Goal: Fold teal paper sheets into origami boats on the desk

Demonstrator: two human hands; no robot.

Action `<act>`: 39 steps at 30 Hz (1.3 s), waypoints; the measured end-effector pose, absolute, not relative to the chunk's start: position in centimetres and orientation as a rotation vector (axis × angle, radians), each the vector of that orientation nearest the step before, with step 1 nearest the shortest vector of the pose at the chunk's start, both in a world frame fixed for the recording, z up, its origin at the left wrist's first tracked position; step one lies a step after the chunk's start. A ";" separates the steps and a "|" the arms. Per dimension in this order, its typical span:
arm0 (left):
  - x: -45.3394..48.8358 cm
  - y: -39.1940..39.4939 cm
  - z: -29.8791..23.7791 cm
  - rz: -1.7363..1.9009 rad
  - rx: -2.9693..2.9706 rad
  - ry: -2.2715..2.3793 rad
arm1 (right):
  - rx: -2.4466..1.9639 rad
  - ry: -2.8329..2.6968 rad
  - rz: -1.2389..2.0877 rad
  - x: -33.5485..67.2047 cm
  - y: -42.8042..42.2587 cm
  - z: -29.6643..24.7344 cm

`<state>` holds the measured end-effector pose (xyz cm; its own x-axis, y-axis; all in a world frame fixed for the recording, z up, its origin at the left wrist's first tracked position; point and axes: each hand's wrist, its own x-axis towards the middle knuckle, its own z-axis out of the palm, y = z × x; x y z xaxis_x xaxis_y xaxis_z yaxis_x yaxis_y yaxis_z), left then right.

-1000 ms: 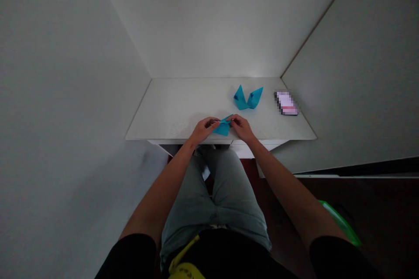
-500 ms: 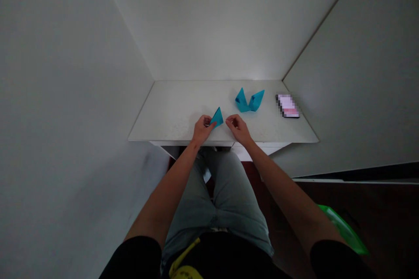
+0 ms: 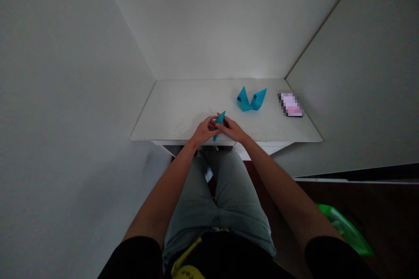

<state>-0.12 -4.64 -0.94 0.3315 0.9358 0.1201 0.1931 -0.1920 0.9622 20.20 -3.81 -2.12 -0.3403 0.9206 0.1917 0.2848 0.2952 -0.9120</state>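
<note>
A small folded piece of blue paper (image 3: 220, 119) is pinched between my two hands at the front edge of the white table. My left hand (image 3: 206, 130) grips it from the left, fingers closed. From the right, my right hand (image 3: 232, 130) closes on the same paper, its fingertips close to those of the left. The paper's pointed tip shows above the fingers and a small end shows below; its middle is partly hidden. Beyond my right hand, a blue folded paper piece with two upright points (image 3: 251, 101) stands on the table.
The white table (image 3: 176, 104) fits between walls on the left, back and right. A phone (image 3: 291, 104), its screen blurred, lies near the right wall. Below on the right, a bright green object (image 3: 347, 229) sits by the dark floor.
My right hand has moved left and taken hold of the blue paper, which my left hand held alone. The paper has turned and now looks narrower. The view has shifted slightly.
</note>
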 end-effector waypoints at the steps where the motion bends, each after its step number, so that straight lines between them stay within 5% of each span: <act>1: -0.3 -4.5 -1.0 0.949 1.631 1.030 | -1.078 -1.809 1.062 20.3 -3.8 -2.0; 39: -0.2 -4.7 -1.0 1.185 1.733 1.214 | -1.201 -1.755 0.816 20.0 -4.5 -1.6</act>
